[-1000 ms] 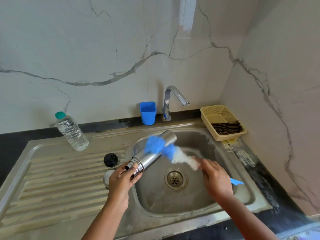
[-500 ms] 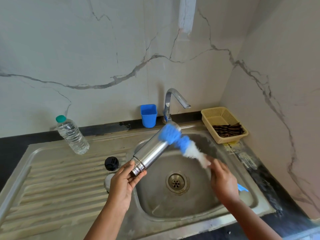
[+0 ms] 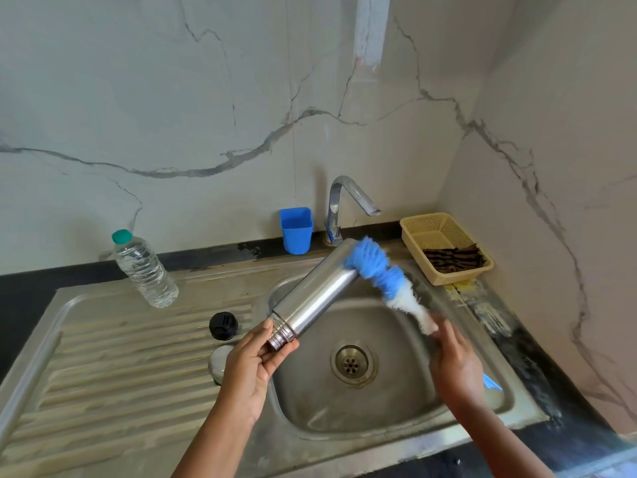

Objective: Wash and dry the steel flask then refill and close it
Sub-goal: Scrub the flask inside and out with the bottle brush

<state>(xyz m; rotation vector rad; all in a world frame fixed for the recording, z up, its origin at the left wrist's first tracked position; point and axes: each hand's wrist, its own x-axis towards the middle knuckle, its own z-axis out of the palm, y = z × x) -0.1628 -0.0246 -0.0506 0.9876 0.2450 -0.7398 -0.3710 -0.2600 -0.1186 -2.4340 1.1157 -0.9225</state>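
My left hand grips the steel flask by its threaded mouth end, holding it tilted over the sink bowl with its base pointing up toward the tap. My right hand holds the handle of a blue and white bottle brush, whose blue bristles press against the flask's base end. The flask's black stopper and steel cap lie on the draining board just left of the bowl.
A plastic water bottle with a green cap stands at the back of the draining board. Behind the bowl are a blue cup and the tap. A beige basket holding a striped cloth sits at the back right.
The brush head has slid from the flask's middle up to its base end. The flask has been raised and tilted further up toward the tap.
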